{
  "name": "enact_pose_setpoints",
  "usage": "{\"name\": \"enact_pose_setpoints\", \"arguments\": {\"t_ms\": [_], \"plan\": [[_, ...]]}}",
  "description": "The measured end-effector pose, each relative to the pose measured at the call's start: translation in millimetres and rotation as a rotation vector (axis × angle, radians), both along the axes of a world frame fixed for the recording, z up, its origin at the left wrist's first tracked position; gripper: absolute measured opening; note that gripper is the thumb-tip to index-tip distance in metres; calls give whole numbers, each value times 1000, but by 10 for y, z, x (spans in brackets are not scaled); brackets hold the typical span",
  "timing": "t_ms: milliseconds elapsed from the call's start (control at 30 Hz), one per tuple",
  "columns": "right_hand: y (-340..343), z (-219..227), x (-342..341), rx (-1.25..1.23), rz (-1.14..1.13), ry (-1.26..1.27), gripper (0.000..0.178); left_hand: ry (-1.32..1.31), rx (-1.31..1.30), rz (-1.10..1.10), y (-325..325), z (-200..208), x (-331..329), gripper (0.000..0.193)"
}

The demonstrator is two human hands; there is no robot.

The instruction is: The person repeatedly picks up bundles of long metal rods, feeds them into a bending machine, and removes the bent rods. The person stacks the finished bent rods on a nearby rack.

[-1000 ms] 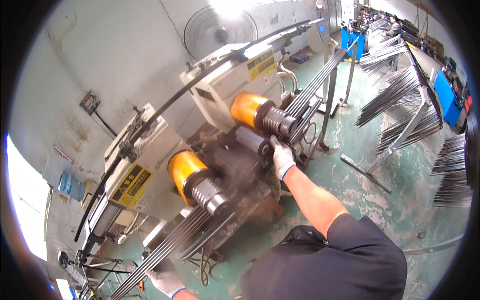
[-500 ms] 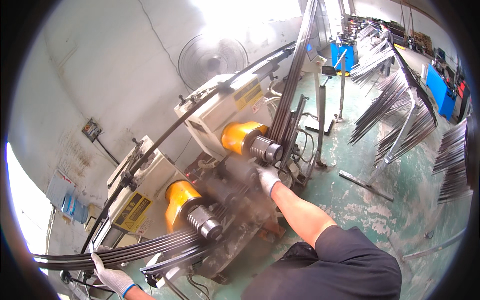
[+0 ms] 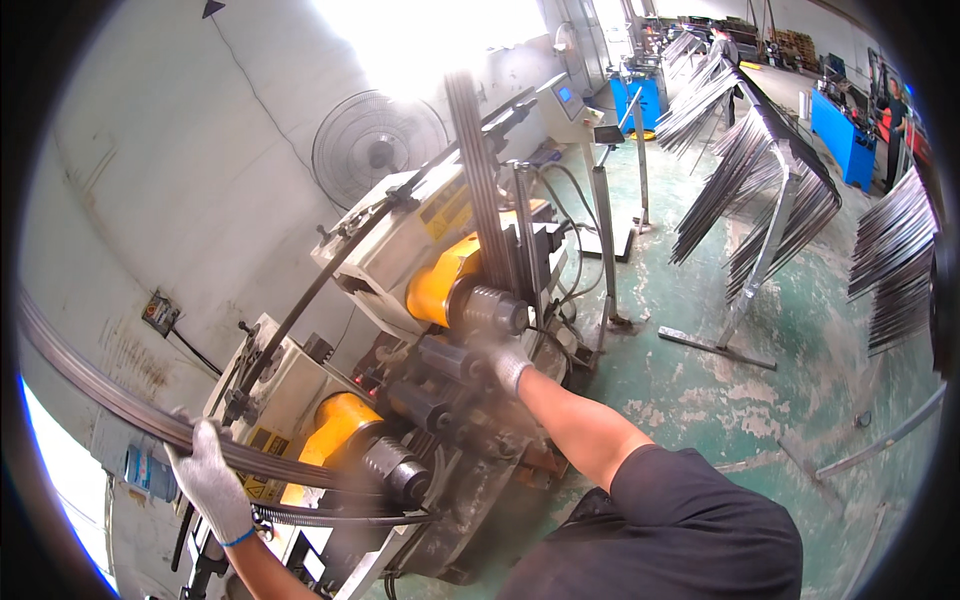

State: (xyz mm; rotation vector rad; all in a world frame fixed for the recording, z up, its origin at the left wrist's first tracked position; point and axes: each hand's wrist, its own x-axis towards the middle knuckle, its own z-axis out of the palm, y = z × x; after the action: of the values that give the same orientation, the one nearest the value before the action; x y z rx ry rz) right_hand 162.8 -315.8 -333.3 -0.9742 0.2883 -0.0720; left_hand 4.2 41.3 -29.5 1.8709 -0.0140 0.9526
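Spreading over the right side, a worn green floor [image 3: 700,400] lies beside a pale bending machine [image 3: 385,258], which slants through the middle with two heads. Along the right stands a metal rack [image 3: 768,235] hung with bent rods that splay downward. Next in size come the metal rods at the machine, seen as two bundled runs: the left run [image 3: 270,463] curves from the left edge down to the lower head, and the right run [image 3: 478,180] climbs steeply from the upper head; their middle stretch is hidden and blurred. Behind the right run, near the wall, stands a round fan [image 3: 380,150]. Each head bears an orange housing, the lower one [image 3: 343,430] and the upper one [image 3: 440,280], fitted with a grooved steel die. Both hands wear pale knitted gloves. The left hand [image 3: 215,490] grasps the left run, thumb in front and fingers behind it. The right hand [image 3: 503,365] is beside the end of a dark cylinder [image 3: 448,358], just below the upper die [image 3: 490,312]; blur leaves its grip impossible to tell. Smallest is a lit blue screen [image 3: 565,95] on the control box.
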Motion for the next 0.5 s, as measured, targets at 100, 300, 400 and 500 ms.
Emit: {"name": "enact_pose_setpoints", "arguments": {"t_ms": [100, 300, 400, 500], "plan": [[-30, 130, -105, -35, 17, 12, 34, 49, 138, -83, -320, 89, 189, 34], [-18, -171, 111, -43, -44, -138, 24, 76, 159, -96, -510, 145, 270, 26], [-44, -178, 93, -149, -12, -172, 25, 62, 170, -59, -494, 133, 280, 26], [-29, -92, 28, -201, -3, -160, 28, 60, 178, -83, -511, 134, 250, 28]]}}
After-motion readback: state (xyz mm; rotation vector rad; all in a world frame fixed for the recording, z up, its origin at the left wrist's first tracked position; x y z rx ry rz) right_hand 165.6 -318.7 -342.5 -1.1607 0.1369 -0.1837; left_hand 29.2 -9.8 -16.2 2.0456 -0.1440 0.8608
